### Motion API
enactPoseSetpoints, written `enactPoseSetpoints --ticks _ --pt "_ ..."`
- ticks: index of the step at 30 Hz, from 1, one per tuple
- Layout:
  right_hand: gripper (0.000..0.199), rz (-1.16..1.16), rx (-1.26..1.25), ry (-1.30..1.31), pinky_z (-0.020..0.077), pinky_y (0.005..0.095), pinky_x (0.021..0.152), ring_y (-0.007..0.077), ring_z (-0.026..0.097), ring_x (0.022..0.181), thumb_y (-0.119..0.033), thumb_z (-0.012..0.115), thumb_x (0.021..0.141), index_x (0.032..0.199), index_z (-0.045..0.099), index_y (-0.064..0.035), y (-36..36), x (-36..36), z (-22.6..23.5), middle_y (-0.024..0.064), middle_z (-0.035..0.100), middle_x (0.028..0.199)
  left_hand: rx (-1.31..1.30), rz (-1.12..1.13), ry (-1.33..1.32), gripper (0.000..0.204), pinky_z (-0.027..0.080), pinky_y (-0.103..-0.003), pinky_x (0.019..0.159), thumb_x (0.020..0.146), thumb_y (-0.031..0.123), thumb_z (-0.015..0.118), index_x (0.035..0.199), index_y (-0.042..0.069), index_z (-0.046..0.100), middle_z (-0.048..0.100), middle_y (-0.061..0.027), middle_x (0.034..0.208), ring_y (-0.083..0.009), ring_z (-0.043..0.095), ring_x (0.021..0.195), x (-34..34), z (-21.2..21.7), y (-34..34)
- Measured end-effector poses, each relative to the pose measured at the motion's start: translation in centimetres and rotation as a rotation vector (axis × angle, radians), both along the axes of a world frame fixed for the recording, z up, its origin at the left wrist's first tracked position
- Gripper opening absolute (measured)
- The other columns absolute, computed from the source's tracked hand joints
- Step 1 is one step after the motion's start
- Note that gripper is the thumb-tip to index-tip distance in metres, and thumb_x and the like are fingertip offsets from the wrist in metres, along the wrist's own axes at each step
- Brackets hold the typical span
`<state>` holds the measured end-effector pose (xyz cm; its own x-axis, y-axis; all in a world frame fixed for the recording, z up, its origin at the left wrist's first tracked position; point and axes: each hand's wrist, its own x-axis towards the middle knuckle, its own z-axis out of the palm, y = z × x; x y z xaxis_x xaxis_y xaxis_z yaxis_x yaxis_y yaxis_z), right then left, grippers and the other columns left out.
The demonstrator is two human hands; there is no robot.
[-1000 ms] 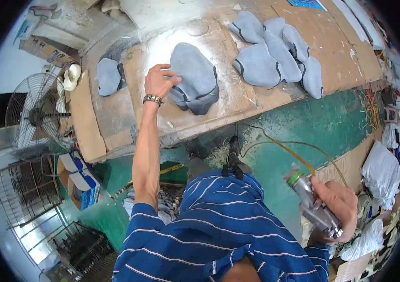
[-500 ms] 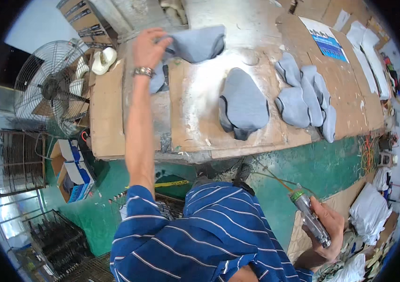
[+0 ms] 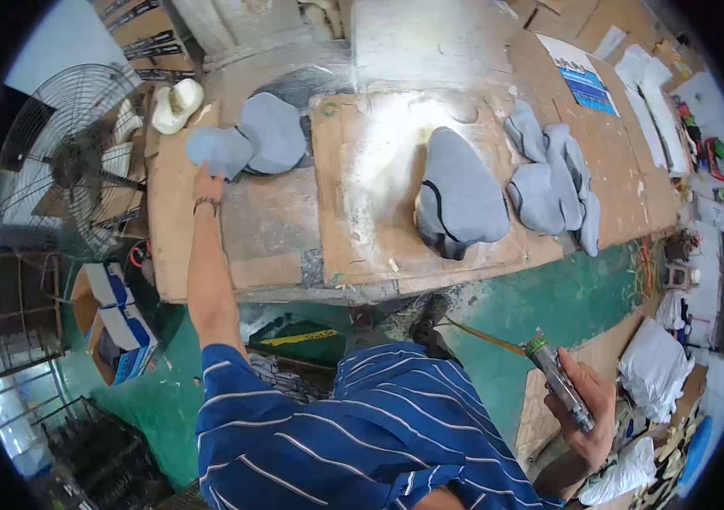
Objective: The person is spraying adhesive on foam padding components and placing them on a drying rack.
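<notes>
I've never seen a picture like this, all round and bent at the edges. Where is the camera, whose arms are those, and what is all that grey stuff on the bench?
There is no machine here: a person in a blue striped shirt wears a wide fisheye camera on the head, looking down, so straight edges curve. The arms are that person's own. The left hand reaches out to a grey fabric piece lying on the left part of the cardboard-covered workbench. The right hand is down by the person's side and holds a metal spray tool with a hose. On the bench lie more grey shaped pieces: a stack in the middle on a white-dusted board, and an overlapping row to the right. A standing fan is at the left.
</notes>
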<state>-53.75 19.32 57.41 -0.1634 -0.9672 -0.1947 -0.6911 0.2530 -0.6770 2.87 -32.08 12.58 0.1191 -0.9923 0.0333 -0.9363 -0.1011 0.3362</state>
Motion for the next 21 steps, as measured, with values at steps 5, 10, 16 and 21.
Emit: enactPoseSetpoints --ticks 5,10,16,21 --pt "0.064 0.041 0.004 0.126 0.0507 0.0372 0.069 0.0373 0.066 0.076 0.003 0.075 0.074 0.136 0.060 0.0032 -0.4 -0.5 0.1 0.0220 0.067 0.094 -0.313 0.325 0.374 0.079 0.025 -0.043 0.124 0.095 0.038 0.070 0.156 0.003 0.035 0.035 -0.0203 0.162 -0.0347 0.033 0.150 -1.3 -1.4 2.2" --pt "0.064 0.060 -0.103 0.183 0.0514 0.0376 0.072 0.0370 0.067 0.080 0.005 0.075 0.074 0.136 0.060 0.0018 -0.3 -3.9 0.2 0.0215 0.067 0.094 -0.503 0.200 0.735 0.074 0.027 -0.040 0.122 0.098 0.029 0.068 0.156 -0.002 0.035 0.035 -0.0202 0.163 -0.0313 0.035 0.150 -6.7 0.5 12.5" --pt "0.062 -0.038 -0.205 0.189 0.0503 0.0365 0.067 0.0331 0.066 0.072 0.001 0.073 0.072 0.133 0.064 0.0024 2.0 -9.1 1.7 0.0200 0.066 0.086 -0.245 0.371 1.068 0.041 0.043 -0.038 0.112 0.100 0.013 0.066 0.138 -0.001 0.059 0.062 -0.0134 0.140 -0.0243 0.058 0.128 -13.3 -7.8 32.5" --pt "0.061 0.039 -0.198 0.116 0.0471 0.0356 0.065 0.0296 0.064 0.068 -0.013 0.075 0.073 0.130 0.065 0.0052 4.4 -13.6 1.3 0.0187 0.066 0.084 0.046 0.385 0.868 0.021 0.056 -0.038 0.090 0.099 0.013 0.065 0.113 0.000 0.073 0.074 -0.0120 0.113 -0.0243 0.069 0.103 -18.7 -16.7 49.0"
